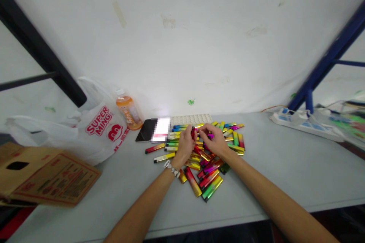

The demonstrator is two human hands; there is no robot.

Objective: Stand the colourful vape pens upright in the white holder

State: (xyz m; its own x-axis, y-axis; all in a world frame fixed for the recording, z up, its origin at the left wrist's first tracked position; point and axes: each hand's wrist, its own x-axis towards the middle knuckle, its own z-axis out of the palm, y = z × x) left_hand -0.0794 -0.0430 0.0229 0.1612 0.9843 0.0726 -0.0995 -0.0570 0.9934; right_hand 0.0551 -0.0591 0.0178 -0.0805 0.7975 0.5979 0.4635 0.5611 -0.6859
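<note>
Box stands at the left edge of the tabletop, cut off by the view; its contents cannot be seen. Bag stands just behind it, its contents likewise undetermined. Bottle stands near the far edge, right of the bag; both are presumably kept aside to leave the middle free for handwork. Phone lies flat right of the bottle, its right part obscured by pixelation.

Lighters lie in a loose pile midway between the left and right edges, evidently within reach of both hands. Left hand: grip closed, pinching a red lighter raised above the pile, probably so that the other hand can get at it; its lower part is covered by fingers. White strip runs along the far edge behind, partly masked. Right hand: fingers bent close to the thumb beside that lighter; whether anything is pinched cannot be told. Forearms and hands conceal part of the pile.

Power strip lies toward the far right corner, clear of the pile. Items beyond it are blurred and unidentified.
</note>
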